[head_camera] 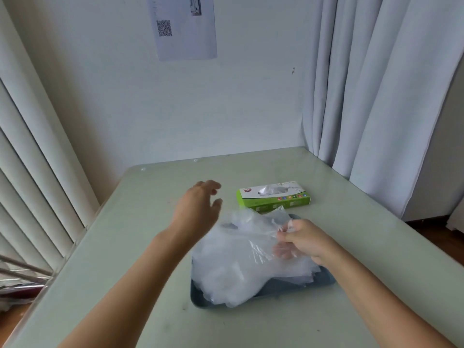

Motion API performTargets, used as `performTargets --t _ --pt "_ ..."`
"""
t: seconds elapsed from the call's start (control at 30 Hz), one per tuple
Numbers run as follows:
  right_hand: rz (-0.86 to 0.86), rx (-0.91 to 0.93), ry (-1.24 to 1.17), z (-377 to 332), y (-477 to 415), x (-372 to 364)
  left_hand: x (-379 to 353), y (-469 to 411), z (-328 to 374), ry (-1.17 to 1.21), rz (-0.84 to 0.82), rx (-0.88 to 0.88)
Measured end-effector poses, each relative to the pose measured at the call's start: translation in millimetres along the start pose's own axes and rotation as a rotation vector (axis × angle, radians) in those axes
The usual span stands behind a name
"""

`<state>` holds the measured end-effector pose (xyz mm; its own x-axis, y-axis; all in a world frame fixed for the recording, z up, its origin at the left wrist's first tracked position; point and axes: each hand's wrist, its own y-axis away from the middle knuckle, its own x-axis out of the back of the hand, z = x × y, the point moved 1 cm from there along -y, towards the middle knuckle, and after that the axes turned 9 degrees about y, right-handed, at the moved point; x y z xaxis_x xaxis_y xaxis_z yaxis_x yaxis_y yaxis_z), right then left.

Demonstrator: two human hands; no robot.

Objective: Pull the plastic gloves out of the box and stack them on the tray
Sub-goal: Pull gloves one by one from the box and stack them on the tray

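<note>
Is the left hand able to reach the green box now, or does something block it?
Probably yes. The left hand is open and holds nothing, and only bare table lies between it and the green box.

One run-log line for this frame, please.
stage: stacking | right hand: pinches top glove over tray | left hand: open, empty, raised | box: beyond tray, plastic showing in slot

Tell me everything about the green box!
The box is a long, flat carton, green on its sides and white on top, with small coloured squares. Clear plastic pokes from the oval opening in its top. It lies flat on the table, beyond the tray. Neither the left hand nor the right hand touches it.
</note>
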<state>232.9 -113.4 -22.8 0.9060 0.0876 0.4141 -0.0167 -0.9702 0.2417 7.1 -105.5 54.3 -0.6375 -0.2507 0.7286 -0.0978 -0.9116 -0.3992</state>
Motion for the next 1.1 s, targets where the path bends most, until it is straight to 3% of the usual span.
performTargets --t 0.07,0.13,0.37,0.5,0.53,0.6,0.67,0.73,0.87,1.1 --pt "0.023 -0.013 0.050 2 -2 -1 -19 15 17 0.071 -0.020 -0.154" --pt "0.030 -0.014 0.049 6 -4 -1 -43 29 26 0.068 -0.157 -0.232" --pt "-0.073 0.005 0.113 14 -6 6 -102 38 7 -0.162 -0.630 -0.206" --pt "-0.091 -0.019 0.162 14 -5 13 -119 46 -9 -0.264 -0.718 -0.193" --pt "-0.036 0.011 0.283 14 -4 15 -121 48 -12 -0.265 -0.704 -0.195" --pt "0.243 0.138 0.548 11 -1 19 -123 49 -16 -0.260 -0.679 -0.191" --pt "0.442 0.426 0.618 2 7 15 -123 49 -16 -0.256 -0.677 -0.185" --pt "0.278 0.610 0.657 -3 8 5 -124 49 -15 -0.260 -0.677 -0.183" --pt "-0.276 0.454 0.823 15 4 -14 -123 48 -14 -0.255 -0.661 -0.168" --pt "-0.423 0.317 1.108 17 6 6 -105 53 -24 -0.292 -0.739 -0.085"
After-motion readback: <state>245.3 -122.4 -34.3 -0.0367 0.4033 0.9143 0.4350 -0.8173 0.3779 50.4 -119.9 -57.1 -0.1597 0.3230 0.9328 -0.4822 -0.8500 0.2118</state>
